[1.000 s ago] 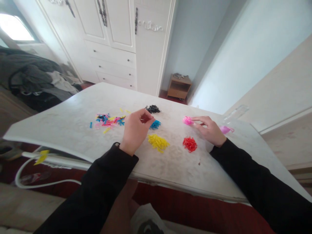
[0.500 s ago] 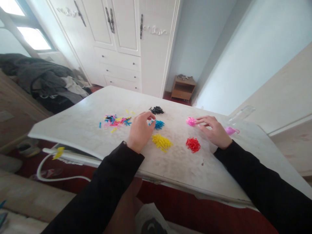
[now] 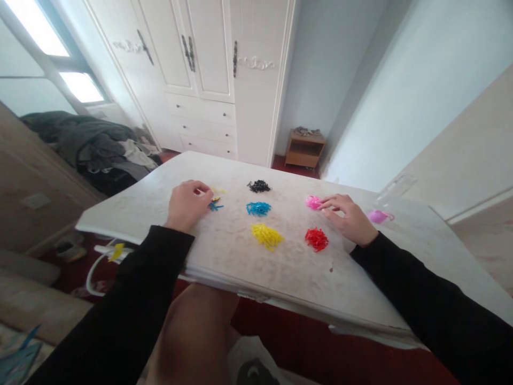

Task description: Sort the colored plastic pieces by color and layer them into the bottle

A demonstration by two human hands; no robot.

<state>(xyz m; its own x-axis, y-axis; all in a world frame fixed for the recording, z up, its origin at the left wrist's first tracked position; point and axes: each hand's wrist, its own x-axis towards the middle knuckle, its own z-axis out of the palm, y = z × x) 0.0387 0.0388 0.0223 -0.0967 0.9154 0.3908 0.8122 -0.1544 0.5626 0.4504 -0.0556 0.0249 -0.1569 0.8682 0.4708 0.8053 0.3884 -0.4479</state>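
Where the mixed heap of small bands (image 3: pixel 216 205) lies, toward the left end of the table (image 3: pixel 232 256), the left hand (image 3: pixel 189 206) covers most of it, leaving a few blue and yellow pieces in sight by the fingertips. Its fingers bend partway toward the thumb; whether anything is pinched there, I cannot tell. The right hand (image 3: pixel 342 215) is half open, thumb and fingers apart, its fingertips at the pink pile (image 3: pixel 312 202) without closing around it. Between the hands sits the blue pile (image 3: pixel 258 208), with the black pile (image 3: pixel 259 186) on its far-edge side and the yellow pile (image 3: pixel 266 237) on its near-edge side. The red pile (image 3: pixel 316 239) lies closer to the near edge than the pink one. Near the far right corner are a pink item (image 3: pixel 379 216) and a clear container (image 3: pixel 396 188). Past the far edge stand a white wardrobe (image 3: pixel 256 112) and a small wooden cabinet (image 3: pixel 302 159)
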